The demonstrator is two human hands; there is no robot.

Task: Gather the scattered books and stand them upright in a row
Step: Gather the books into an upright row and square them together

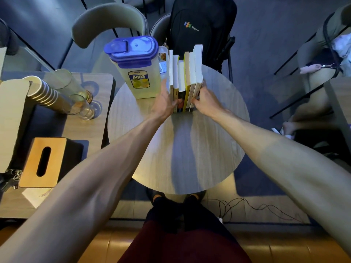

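In the head view, the books (187, 78) stand upright in a tight row at the upper centre of the frame, on the far part of the round table (190, 149), spines facing the camera and white page edges on top.

The left hand (165, 104) lies flat against the left end of the row. Its fingers (164, 88) are straight and close together, running up along the outer cover, and its thumb (177, 102) reaches across the lower spines.

The right hand (207, 101) is at the right end of the row. Its fingers (196, 100) are curled, with the tips on the spines of the last books, and it grips that end. The row sits squeezed between the two hands.

A clear pitcher (136, 73) with a blue lid stands just left of the books, beside the left hand. Behind the row, a black backpack (201, 25) sits on a chair.

At the left of the frame, a side table (85, 130) holds a stack of paper cups (43, 93), some glasses (81, 105) and a wooden-topped tissue box (42, 162).
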